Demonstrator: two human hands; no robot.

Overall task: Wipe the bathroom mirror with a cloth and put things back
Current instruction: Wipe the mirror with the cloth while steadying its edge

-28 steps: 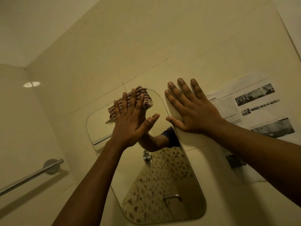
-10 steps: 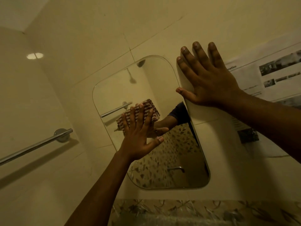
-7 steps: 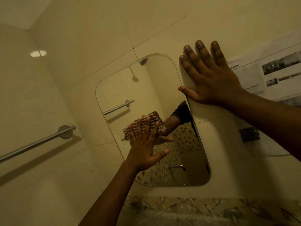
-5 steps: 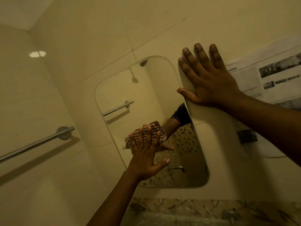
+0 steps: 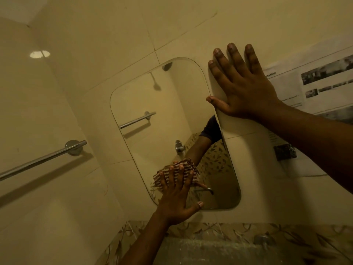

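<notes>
Low on mirror [image 5: 162,119], hand [image 5: 176,196] presses cloth [image 5: 188,165]

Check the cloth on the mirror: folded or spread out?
Folded. The striped cloth is a compact pad, barely wider than the left hand whose straight fingers press it low on the mirror.

A frameless, round-cornered mirror [image 5: 152,104] hangs on the tiled wall. A folded, striped cloth [image 5: 187,163] lies flat against its glass at six o'clock.
</notes>
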